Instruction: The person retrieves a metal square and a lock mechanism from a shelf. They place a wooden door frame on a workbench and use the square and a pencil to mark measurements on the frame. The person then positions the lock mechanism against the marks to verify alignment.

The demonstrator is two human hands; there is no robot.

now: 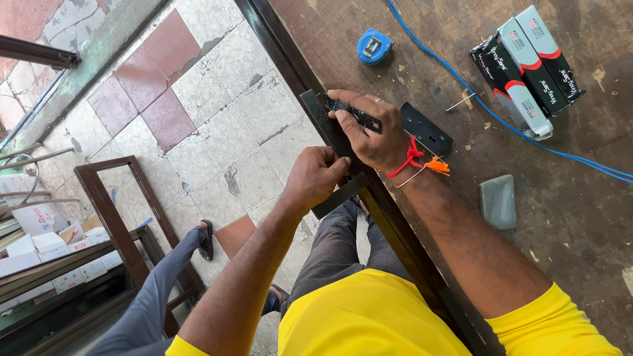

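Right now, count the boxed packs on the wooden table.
3 boxed packs, bundled side by side at the table's far right: one black, two grey with red bands. More could hide beneath.

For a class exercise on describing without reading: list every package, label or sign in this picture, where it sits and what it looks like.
Stack of long boxes: on the wooden table, upper right, beside the blue cable; black and grey-white with red bands.
White cartons: on shelving at the left edge, below floor level; small white boxes with red marks.
Label on the blue tape measure: top centre of the table; small pale square on a round blue case.
No signs or screens.
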